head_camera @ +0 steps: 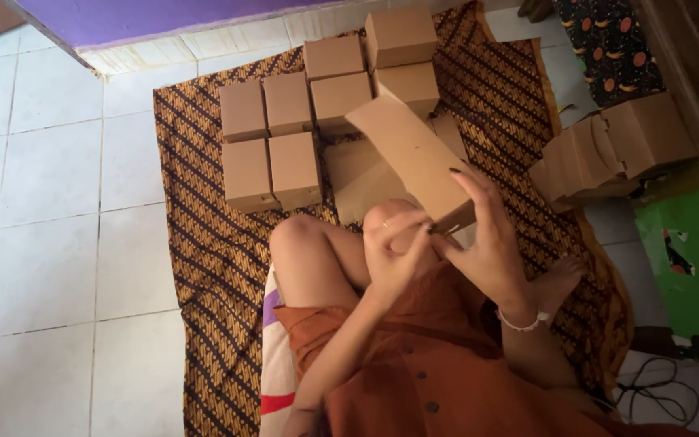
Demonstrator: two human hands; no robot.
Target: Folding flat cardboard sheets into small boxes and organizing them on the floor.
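Note:
I sit on a brown patterned cloth [212, 267] with one knee raised. A long brown cardboard box [410, 154] is tilted away from me above my knee. My right hand [487, 235] grips its near end from the right, fingers spread on the side. My left hand [394, 243] pinches the near flap at the box's lower end. Several folded cardboard boxes [273, 137] stand in rows on the cloth beyond my knee.
A stack of flat unfolded cardboard blanks [608, 146] lies at the right. White floor tiles [50, 243] spread to the left. A green mat [693, 259] and black cables [657, 384] are at the lower right. A purple wall [163, 16] runs along the top.

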